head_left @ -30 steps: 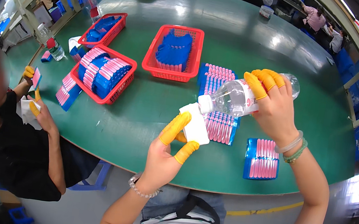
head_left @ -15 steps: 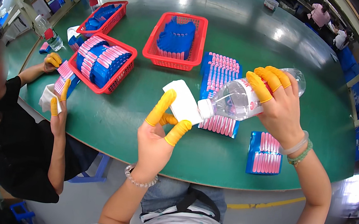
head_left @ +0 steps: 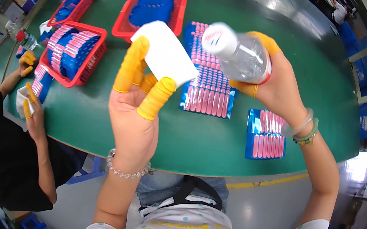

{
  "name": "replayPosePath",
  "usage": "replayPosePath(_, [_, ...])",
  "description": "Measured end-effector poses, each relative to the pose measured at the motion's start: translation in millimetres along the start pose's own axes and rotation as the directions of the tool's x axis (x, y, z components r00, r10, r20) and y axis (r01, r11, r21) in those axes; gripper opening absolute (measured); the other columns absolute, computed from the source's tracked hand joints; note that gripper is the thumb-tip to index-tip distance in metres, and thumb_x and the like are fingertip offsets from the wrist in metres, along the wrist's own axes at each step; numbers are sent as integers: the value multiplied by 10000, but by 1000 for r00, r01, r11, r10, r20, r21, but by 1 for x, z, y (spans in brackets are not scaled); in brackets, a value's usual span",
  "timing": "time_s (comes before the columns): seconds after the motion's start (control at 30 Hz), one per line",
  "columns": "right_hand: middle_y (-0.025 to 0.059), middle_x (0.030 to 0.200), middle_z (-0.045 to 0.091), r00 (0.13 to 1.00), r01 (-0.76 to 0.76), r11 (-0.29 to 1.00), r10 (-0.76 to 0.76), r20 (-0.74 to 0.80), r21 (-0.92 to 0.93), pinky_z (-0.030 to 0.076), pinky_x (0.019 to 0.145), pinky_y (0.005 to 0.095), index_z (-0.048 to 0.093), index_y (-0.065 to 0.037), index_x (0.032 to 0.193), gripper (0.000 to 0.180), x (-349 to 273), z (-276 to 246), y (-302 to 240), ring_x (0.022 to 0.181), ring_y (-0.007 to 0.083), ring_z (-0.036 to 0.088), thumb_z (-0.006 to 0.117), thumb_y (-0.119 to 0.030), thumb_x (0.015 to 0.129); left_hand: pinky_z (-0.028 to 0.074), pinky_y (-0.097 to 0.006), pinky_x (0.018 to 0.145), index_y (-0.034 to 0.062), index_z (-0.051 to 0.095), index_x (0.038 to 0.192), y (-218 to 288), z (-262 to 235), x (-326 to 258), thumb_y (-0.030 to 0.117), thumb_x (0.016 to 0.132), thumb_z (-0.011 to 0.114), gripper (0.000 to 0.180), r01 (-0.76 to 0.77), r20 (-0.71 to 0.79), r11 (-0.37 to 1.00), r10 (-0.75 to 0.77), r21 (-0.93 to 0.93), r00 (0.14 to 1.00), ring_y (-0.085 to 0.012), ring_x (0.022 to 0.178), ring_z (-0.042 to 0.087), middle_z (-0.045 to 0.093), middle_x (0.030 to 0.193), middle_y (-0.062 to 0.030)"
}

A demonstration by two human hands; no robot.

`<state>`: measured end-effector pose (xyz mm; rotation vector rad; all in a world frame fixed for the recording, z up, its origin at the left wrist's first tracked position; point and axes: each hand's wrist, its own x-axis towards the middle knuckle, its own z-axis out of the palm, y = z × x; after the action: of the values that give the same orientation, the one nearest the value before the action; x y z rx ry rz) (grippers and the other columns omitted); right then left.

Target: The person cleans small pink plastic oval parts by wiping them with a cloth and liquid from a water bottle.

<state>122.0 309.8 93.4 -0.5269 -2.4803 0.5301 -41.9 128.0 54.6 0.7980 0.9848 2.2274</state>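
A folded white cloth (head_left: pixel 166 52) is pinched between the thumb and fingers of my left hand (head_left: pixel 135 108), which wears yellow finger cots. My right hand (head_left: pixel 280 81), also in yellow finger cots, grips a clear plastic bottle (head_left: pixel 248 60) around its body. The bottle's white cap (head_left: pixel 220 39) points up and left, apart from the cloth. Beneath the bottle lies a blue sheet with rows of pink oval pieces (head_left: pixel 207 94). A smaller blue and pink stack (head_left: pixel 266 144) rests below my right wrist.
Red baskets hold blue and pink pieces: one at the back (head_left: pixel 180 12), one at the left (head_left: pixel 74 79), another (head_left: pixel 87 0) behind it. At the left, a co-worker's hand (head_left: pixel 34 118) holds a white cloth. The green table's (head_left: pixel 188 147) front edge curves before me.
The bottle has swung upright from its tilt over the cloth, and its cap has come away from the cloth. My left hand has moved left and up with the cloth. The whole view has shifted.
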Motion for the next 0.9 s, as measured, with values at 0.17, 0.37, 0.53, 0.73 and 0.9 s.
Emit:
replayPosePath(0.17, [81, 1112, 665, 966, -202, 891, 249, -66, 407, 517, 908, 337, 491, -27, 1307, 778, 2, -2, 30, 1037, 180, 640, 918, -189, 676, 401, -375, 1101, 9, 472, 1439, -9, -5, 0, -101, 852, 674, 631, -10, -86, 999, 5, -49, 996, -234, 1311, 517, 496, 1464, -108])
replayPosePath(0.37, [57, 1040, 690, 922, -178, 738, 357, -153, 650, 518, 864, 307, 613, -28, 1156, 421, 10, -27, 104, 947, 155, 665, 820, -81, 792, 434, -385, 1059, -34, 570, 1324, -6, -62, -35, -60, 879, 678, 459, 83, -151, 909, -22, 408, 988, -260, 1238, 572, 607, 1326, -120])
replayPosePath(0.53, [63, 1093, 674, 881, -170, 836, 365, -299, 521, 473, 917, 300, 604, -28, 1171, 370, 17, -31, 155, 1026, 156, 636, 772, -136, 860, 465, -420, 994, 14, 687, 1031, -3, -74, -48, -28, 886, 684, 151, -51, -33, 555, 140, 830, 990, -314, 1130, 622, 674, 1171, -143])
replayPosePath(0.73, [3, 972, 623, 857, -107, 745, 405, -319, 658, 505, 799, 273, 582, -68, 1134, 364, 27, -8, 146, 888, 120, 618, 760, -27, 818, 449, -423, 973, 16, 687, 1017, -1, -75, -48, -32, 880, 674, 146, -186, 168, 391, 80, 901, 983, -328, 1060, 629, 678, 1130, -144])
replayPosePath(0.9, [4, 995, 630, 862, -173, 738, 433, -262, 652, 492, 824, 284, 576, -73, 1134, 345, 24, -16, 149, 913, 124, 611, 768, -89, 849, 447, -388, 905, 55, 699, 959, -11, -65, -45, 10, 844, 710, 125, -199, 189, 349, 64, 916, 980, -315, 979, 651, 708, 1069, -128])
